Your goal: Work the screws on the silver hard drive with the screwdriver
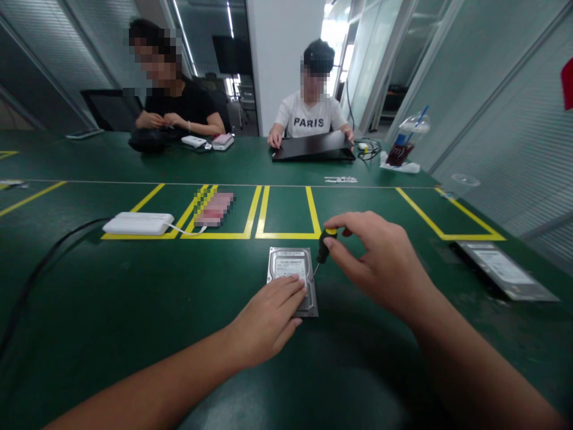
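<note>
A silver hard drive (290, 258) lies label side up on the green table in front of me. My left hand (273, 310) rests flat across its lower part, fingers stretched out and hiding some of the label. In my right hand (373, 257) is a small screwdriver (323, 249) with a dark handle and a yellow band, pinched between thumb and fingers near the top. The screwdriver leans, its thin shaft reaching down to the drive's right edge. Whether the tip sits in a screw is too small to tell.
A second hard drive (504, 269) lies at the right. Ahead are a white power bank (138, 223), cabled to a pink phone-like object (217, 209), and yellow tape marks. Across the table, two people sit; one holds a dark flat panel (313, 146). A drink cup (405, 140) stands far right.
</note>
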